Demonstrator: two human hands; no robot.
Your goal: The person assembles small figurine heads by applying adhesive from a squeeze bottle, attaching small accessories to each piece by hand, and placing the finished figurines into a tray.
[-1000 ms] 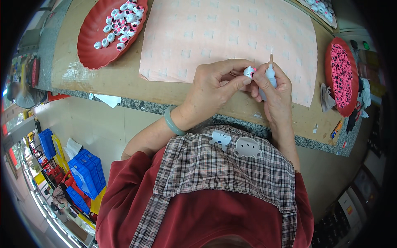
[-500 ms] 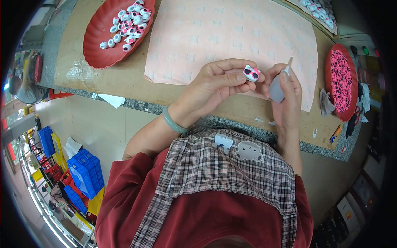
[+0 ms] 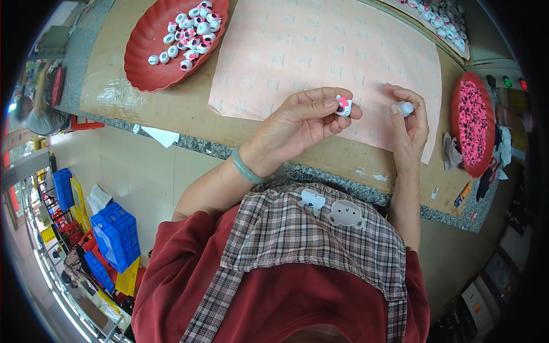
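Observation:
My left hand point(image 3: 302, 117) pinches a small white cat-head bead point(image 3: 343, 107) with pink and black details between thumb and fingers. The bead is turned so that a pink bow shows. To its right, above the edge of the pale pink sheet point(image 3: 274, 74), my right hand point(image 3: 413, 128) is closed round a small squeeze bottle point(image 3: 405, 108). Only a whitish end of the bottle shows; fingers and palm hide the rest. The two hands are apart.
A red scalloped dish point(image 3: 146, 40) of white cat-head beads stands at the far left. Another red dish point(image 3: 457, 108) on the right is heaped with pink and black pieces. Beside it lie a grey cloth point(image 3: 451, 151) and an orange tube point(image 3: 462, 194). More beads point(image 3: 440, 23) lie at the far right.
The bead has turned in my left hand, from its sunglasses side to its bow side. My right hand has moved right, away from the left, and tipped the bottle so its nozzle no longer shows.

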